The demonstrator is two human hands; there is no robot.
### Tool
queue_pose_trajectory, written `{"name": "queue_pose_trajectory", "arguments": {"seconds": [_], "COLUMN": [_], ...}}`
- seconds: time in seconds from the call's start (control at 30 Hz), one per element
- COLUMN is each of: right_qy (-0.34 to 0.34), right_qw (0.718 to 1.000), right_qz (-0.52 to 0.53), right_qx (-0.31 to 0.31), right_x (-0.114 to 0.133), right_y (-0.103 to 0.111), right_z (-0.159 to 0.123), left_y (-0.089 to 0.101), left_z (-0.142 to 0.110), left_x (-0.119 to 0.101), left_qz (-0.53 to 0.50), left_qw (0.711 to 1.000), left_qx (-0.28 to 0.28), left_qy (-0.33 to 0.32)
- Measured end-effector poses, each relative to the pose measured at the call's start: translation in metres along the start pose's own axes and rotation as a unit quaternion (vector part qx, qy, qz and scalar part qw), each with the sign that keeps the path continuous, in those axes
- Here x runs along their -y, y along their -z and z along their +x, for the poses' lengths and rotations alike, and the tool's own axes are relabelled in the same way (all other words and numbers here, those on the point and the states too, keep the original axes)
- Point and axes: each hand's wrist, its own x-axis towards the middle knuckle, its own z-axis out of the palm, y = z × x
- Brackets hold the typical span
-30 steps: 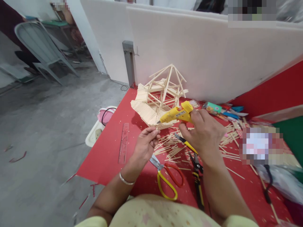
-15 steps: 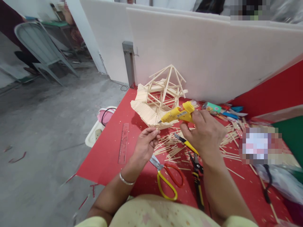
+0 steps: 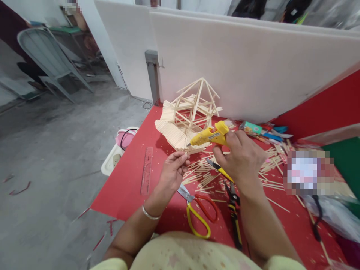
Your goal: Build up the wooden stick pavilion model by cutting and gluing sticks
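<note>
Yellow glue gun (image 3: 209,136) tilted nozzle-down toward a short stick panel (image 3: 197,149), pale stick house (image 3: 189,116) with open roof frame standing upright on red table just behind

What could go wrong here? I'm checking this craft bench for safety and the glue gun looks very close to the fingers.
The glue gun in the right hand points its nozzle at the stick pinched by the left hand; hot glue might drip onto those fingertips. Pressing could also nudge the fragile stick house beside it. The open scissors lie near the forearms and could snag.
</note>
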Motion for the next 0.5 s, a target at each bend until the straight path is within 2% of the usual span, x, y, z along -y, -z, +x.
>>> {"name": "queue_pose_trajectory", "arguments": {"seconds": [0.37,0.5], "right_qy": [-0.010,-0.043], "right_qw": [1.000,0.999], "right_qz": [-0.007,-0.004], "right_qx": [0.010,0.032], "right_x": [-0.0026,-0.0025], "right_y": [0.0018,0.0027], "right_z": [-0.0060,-0.0099], "left_y": [-0.0023,-0.0031], "left_z": [-0.0001,0.0007], "left_x": [0.0009,0.0013], "left_qz": [0.007,0.004], "left_qw": [1.000,1.000], "left_qx": [0.001,-0.004], "left_qy": [-0.005,-0.006]}}
